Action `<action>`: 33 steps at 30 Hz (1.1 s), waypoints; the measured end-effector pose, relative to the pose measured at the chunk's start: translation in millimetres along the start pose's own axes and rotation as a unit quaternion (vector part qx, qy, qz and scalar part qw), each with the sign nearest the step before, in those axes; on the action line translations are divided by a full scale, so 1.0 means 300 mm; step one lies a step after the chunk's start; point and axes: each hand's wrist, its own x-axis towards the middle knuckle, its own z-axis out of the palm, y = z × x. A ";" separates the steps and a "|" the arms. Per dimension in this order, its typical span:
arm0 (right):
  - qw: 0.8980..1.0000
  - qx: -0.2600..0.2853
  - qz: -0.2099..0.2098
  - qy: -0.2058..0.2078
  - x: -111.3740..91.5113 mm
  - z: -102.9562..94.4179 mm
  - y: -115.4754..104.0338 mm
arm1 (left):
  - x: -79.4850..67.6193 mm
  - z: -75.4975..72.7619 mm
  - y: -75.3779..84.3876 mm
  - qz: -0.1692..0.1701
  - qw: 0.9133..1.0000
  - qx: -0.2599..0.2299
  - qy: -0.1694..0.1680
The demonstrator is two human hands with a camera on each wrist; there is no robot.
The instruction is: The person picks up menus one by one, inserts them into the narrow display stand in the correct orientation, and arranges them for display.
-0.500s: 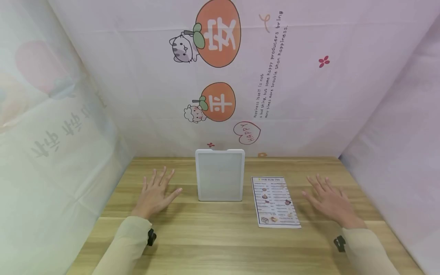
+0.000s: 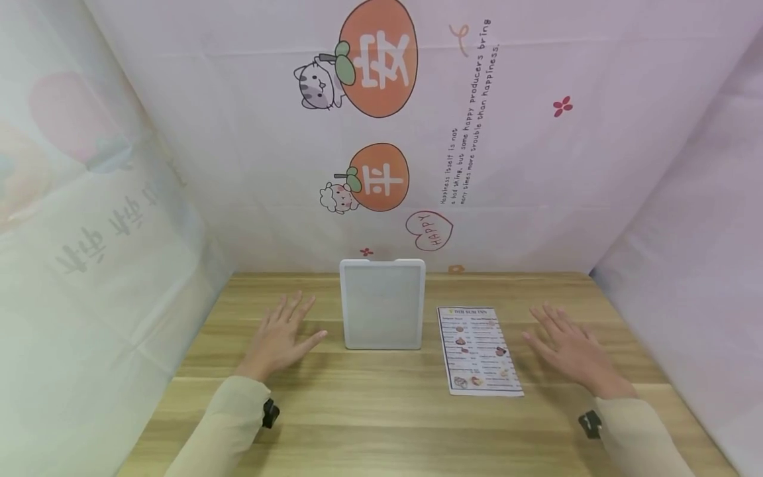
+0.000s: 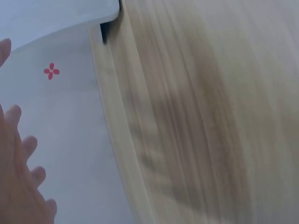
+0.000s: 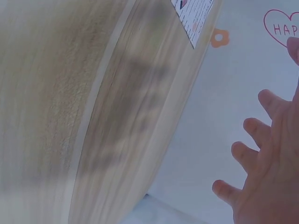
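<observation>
A white-framed rectangular panel (image 2: 383, 305) with a notch in its top edge stands upright near the back middle of the table. To its right lies a printed menu sheet (image 2: 479, 351) headed with dim sum lettering. My left hand (image 2: 279, 338) is spread over the wood left of the panel, thumb pointing toward it, holding nothing. Right of the menu, my right hand (image 2: 569, 348) is spread with its thumb near the sheet's edge, also holding nothing. In the left wrist view a corner of the panel (image 3: 60, 16) shows; the right wrist view has the menu's corner (image 4: 194, 21).
The wooden table (image 2: 381, 424) ends at a printed cloth backdrop (image 2: 507, 165) behind it. Cloth sheets also hang at the left (image 2: 89, 298) and right (image 2: 703, 265) sides. A dark band (image 2: 271, 413) sits at the left wrist, another (image 2: 590, 424) at the right.
My left hand has shifted a little to the right, closer to the panel. The right hand has barely moved; panel and menu stay in place.
</observation>
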 end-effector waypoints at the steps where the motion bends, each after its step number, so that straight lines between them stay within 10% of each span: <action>1: 1.000 0.005 -0.001 0.000 -0.001 0.001 -0.001 | 0.003 0.002 0.004 0.004 1.000 -0.002 -0.001; 17: 0.994 0.107 -0.011 -0.019 0.006 0.022 -0.027 | 0.004 0.003 0.055 0.077 0.992 -0.095 -0.012; 33: 0.984 0.170 -0.046 -0.007 0.008 0.071 -0.027 | 0.077 0.097 0.176 0.170 0.961 -0.217 -0.035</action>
